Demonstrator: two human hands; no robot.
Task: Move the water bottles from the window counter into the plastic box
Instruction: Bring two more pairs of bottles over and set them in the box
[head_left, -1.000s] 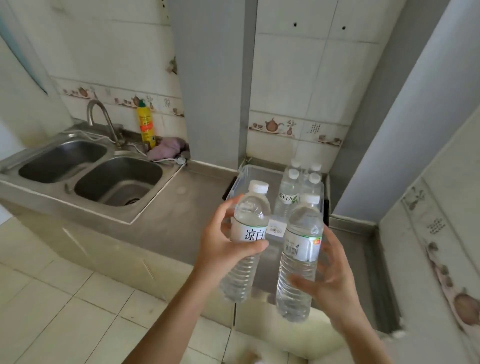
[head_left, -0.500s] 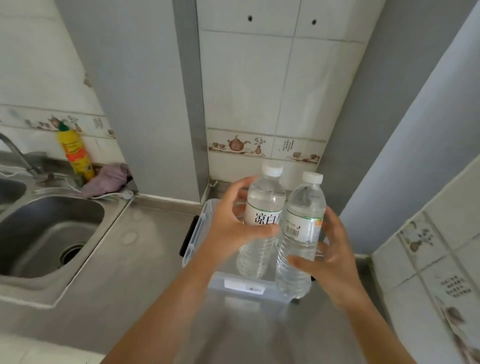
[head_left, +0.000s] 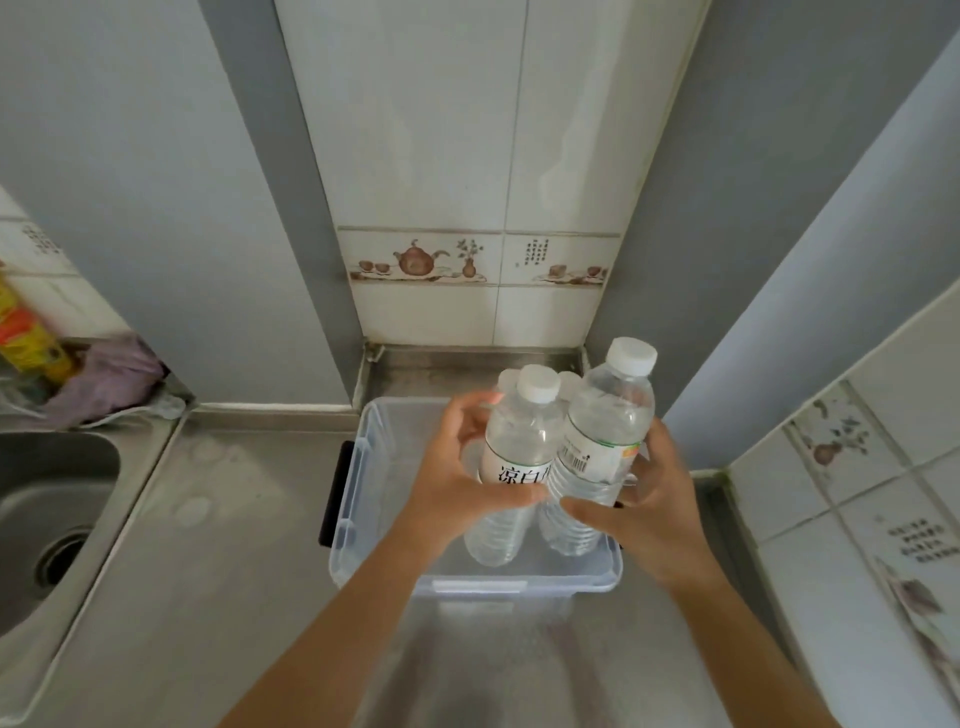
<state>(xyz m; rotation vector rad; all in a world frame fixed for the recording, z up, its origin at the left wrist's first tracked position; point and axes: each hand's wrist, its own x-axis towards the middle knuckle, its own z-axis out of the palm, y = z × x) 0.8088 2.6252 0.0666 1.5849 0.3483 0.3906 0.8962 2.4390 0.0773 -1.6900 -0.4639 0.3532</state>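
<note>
My left hand (head_left: 457, 467) grips a clear water bottle (head_left: 519, 431) with a white cap and black lettering. My right hand (head_left: 644, 493) grips a second clear bottle (head_left: 602, 421) with a barcode label, tilted a little to the right. Both bottles are held side by side, their lower ends down inside the clear plastic box (head_left: 353, 493) on the steel counter. White caps of other bottles (head_left: 566, 382) show behind them at the back of the box, mostly hidden.
The box has a black handle (head_left: 332, 493) on its left side and sits in a tiled corner. A steel sink (head_left: 47, 519) lies to the left, with a purple cloth (head_left: 109, 374) and a yellow bottle (head_left: 26, 338) behind it. A tiled wall stands close on the right.
The view has come closer and over the box. Both hands have carried the two bottles forward and down, from above the box's front edge to inside it.
</note>
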